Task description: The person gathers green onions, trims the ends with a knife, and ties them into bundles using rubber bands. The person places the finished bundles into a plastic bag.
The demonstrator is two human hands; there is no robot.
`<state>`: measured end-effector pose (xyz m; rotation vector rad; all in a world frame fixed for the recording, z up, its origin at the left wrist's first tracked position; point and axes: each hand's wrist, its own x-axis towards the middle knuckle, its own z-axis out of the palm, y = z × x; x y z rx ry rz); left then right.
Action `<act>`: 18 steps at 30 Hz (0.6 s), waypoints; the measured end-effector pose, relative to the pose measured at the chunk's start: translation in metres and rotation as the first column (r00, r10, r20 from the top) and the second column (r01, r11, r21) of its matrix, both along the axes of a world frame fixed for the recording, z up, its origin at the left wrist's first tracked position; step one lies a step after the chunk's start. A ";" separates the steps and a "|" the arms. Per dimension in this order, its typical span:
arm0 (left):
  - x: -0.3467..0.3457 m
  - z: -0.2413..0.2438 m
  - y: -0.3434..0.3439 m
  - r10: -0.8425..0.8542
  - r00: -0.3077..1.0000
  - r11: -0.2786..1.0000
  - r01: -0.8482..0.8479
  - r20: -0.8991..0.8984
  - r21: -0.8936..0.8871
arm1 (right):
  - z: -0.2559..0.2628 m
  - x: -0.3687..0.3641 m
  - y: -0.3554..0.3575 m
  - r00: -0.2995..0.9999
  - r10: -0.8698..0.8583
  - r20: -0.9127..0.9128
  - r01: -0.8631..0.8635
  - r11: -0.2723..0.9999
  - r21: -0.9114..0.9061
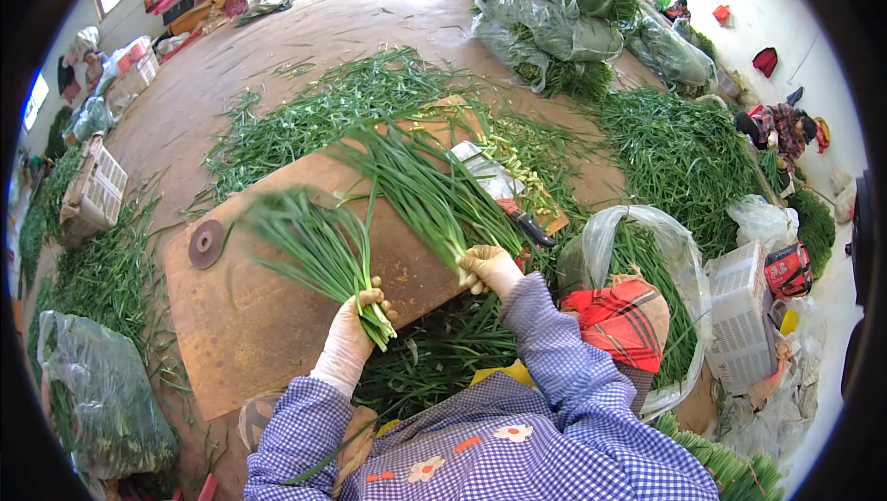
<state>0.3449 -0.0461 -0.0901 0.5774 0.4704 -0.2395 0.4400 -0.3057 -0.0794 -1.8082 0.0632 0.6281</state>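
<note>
My left hand (pixel 360 324), in a pale glove, grips a bunch of garlic chives (pixel 326 245) near the pale stem ends; its leaf tips are blurred over the board. Pinched at the stem ends by my gloved right hand (pixel 488 269) are more chives (pixel 423 203), part of a heap lying across the rusty brown board (pixel 291 307). A black-handled knife (pixel 527 220) lies beyond my right hand, beside a crumpled clear plastic sheet (pixel 488 172). At the board's left sits a dark round disc (pixel 206 244) with a centre hole.
Loose leaves (pixel 305 120) cover the floor behind the board. An open plastic bag (pixel 682 252) of greens stands at right, near a white crate (pixel 741 321). Filled bags (pixel 554 16) are stacked at the back. A person (pixel 783 130) sits at far right; another bag (pixel 104 390) stands lower left.
</note>
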 end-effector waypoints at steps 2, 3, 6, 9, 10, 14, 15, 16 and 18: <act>0.003 0.003 0.004 0.061 0.995 0.998 -0.060 0.074 -0.006 | 0.002 -0.011 0.002 0.977 0.122 -0.174 -0.034 0.899 0.436; 0.005 0.004 0.006 0.061 0.995 0.998 -0.063 0.075 0.022 | 0.003 -0.014 0.003 0.973 0.169 -0.159 -0.120 0.952 0.281; 0.005 0.005 0.008 0.034 0.997 0.999 -0.031 0.076 -0.039 | 0.003 -0.027 0.006 0.965 0.047 -0.259 0.040 0.947 0.320; 0.000 0.001 0.007 0.004 1.000 0.999 -0.003 0.018 -0.042 | -0.003 -0.034 0.012 0.962 0.145 -0.231 -0.141 0.989 0.035; -0.001 0.000 0.007 -0.026 0.997 0.996 0.032 0.076 -0.081 | -0.005 -0.037 0.016 0.957 0.068 -0.283 -0.060 0.998 0.035; -0.005 -0.002 0.006 -0.040 0.997 0.998 0.043 0.066 -0.048 | -0.007 -0.055 0.035 0.972 -0.028 -0.232 0.088 0.963 0.255; -0.005 -0.002 0.005 -0.057 0.997 0.997 0.060 0.053 -0.054 | -0.005 -0.061 0.040 0.979 -0.021 -0.200 0.073 0.964 0.255; -0.006 -0.003 0.004 -0.078 0.997 0.995 0.080 0.023 -0.053 | -0.004 -0.069 0.048 0.981 0.001 -0.196 0.049 0.967 0.250; -0.007 -0.005 0.001 -0.111 0.994 0.994 0.111 -0.013 -0.011 | -0.001 -0.082 0.061 0.989 0.029 -0.143 -0.004 0.985 0.173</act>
